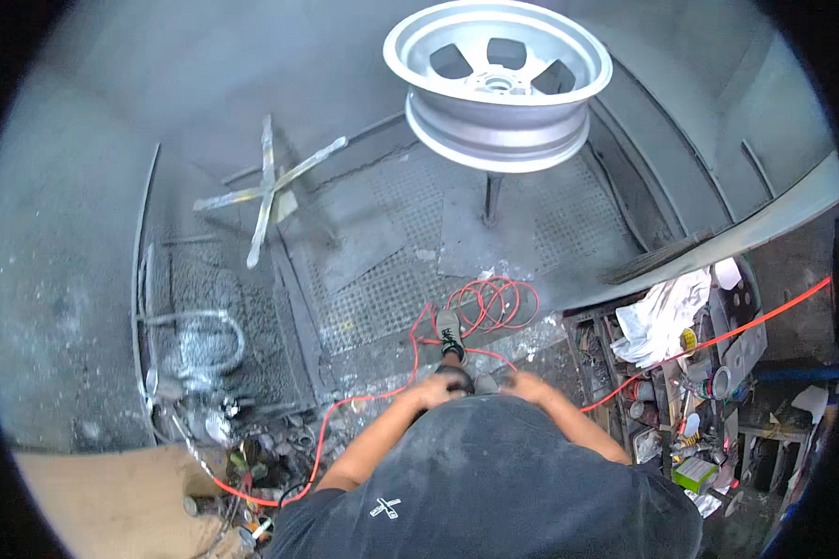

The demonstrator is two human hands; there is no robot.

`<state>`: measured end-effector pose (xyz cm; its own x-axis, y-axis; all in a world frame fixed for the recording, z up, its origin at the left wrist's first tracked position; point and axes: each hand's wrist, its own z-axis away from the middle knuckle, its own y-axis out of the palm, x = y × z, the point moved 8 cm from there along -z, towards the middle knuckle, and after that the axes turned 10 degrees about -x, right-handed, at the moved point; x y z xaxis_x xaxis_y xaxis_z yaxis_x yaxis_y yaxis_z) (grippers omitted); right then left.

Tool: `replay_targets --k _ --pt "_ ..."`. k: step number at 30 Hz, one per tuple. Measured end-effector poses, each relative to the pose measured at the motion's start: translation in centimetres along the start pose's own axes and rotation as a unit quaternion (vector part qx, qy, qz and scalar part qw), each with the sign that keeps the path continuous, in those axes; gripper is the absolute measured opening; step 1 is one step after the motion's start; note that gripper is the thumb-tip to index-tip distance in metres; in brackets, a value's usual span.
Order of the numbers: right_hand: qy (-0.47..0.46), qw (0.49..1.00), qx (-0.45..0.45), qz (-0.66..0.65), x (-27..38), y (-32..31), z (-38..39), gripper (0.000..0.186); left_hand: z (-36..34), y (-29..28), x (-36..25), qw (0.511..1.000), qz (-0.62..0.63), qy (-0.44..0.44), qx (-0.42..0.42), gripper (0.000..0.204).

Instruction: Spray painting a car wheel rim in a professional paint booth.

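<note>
In front of my waist, my left hand [436, 388] is beside a dark rounded thing [457, 377] whose kind I cannot make out. Its fingers are blurred and partly hidden, so a grip on that thing cannot be confirmed. To the right, my right hand [525, 385] is close to my body, next to a small greyish patch at my waist; its fingers are too blurred to read. Ahead of me and well beyond both hands, a silver wheel rim [499, 126] lies face up on a stand post [492, 200].
A red hose [322, 438] crosses the floor, coils near my shoe [449, 331] and runs off right. A cross-shaped stand [268, 188] is at the left. A cluttered shelf [657, 410] with white cloth [667, 317] stands at the right. A textured plate [364, 307] covers the floor.
</note>
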<state>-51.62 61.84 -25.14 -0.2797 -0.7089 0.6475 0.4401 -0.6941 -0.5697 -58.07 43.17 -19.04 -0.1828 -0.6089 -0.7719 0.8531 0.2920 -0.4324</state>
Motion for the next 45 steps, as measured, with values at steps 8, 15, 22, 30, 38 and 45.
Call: replay_targets --k 8,15,22,30,38,45 --pt "-0.025 0.999 -0.010 0.027 4.2 -7.1 -9.7 0.056 -0.8 -10.1 5.6 0.989 0.120 -0.079 0.047 0.059" --pt "-0.011 0.971 -0.092 -0.219 15.6 -19.9 -16.5 0.049 -5.7 -28.5 8.4 0.971 0.050 -0.126 -0.195 0.057" --pt "0.044 0.670 0.285 -0.684 31.6 -23.4 -15.8 0.068 -6.8 -51.8 -18.0 0.798 0.050 0.317 -0.510 0.056" --pt "0.027 0.433 0.451 -0.780 38.0 -27.8 -18.6 0.076 -17.6 -57.4 -39.4 0.770 -0.171 0.436 -0.433 0.054" --pt "0.062 0.159 0.526 -0.833 32.1 -29.7 -18.8 0.046 -42.1 -60.5 -44.6 0.825 -0.335 0.225 -0.396 0.066" --pt "0.101 0.059 0.546 -0.830 31.2 -31.9 -17.0 0.046 -50.9 -59.9 -44.3 0.915 -0.295 0.034 -0.274 0.078"
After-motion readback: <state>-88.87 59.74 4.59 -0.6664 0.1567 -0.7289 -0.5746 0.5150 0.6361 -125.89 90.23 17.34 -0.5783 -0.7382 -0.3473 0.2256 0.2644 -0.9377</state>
